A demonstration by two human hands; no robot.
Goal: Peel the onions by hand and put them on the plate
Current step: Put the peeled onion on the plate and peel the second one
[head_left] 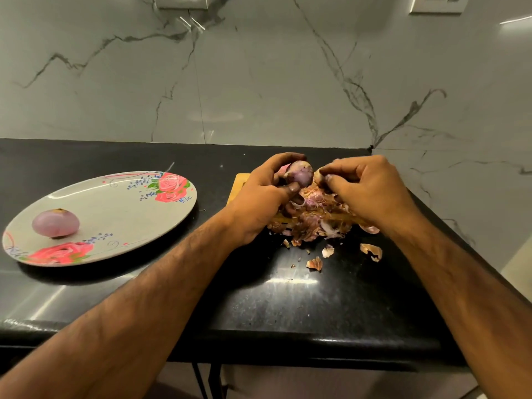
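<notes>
My left hand [263, 194] grips a purple onion [300, 174] above a wooden board [239, 184], fingers curled over its top and thumb under it. Just right of the onion, my right hand [365, 188] pinches a piece of papery onion skin [319, 176] between thumb and fingertips. A heap of pulled-off peels [313, 220] lies under both hands. One peeled pink onion [55, 222] sits on the near left part of the oval floral plate [121, 214], which lies on the counter to the left.
The black stone counter [288, 298] ends at a front edge close to me and a right edge near my right forearm. Loose peel scraps [371, 251] lie in front of the board. A marble wall [259, 82] stands right behind.
</notes>
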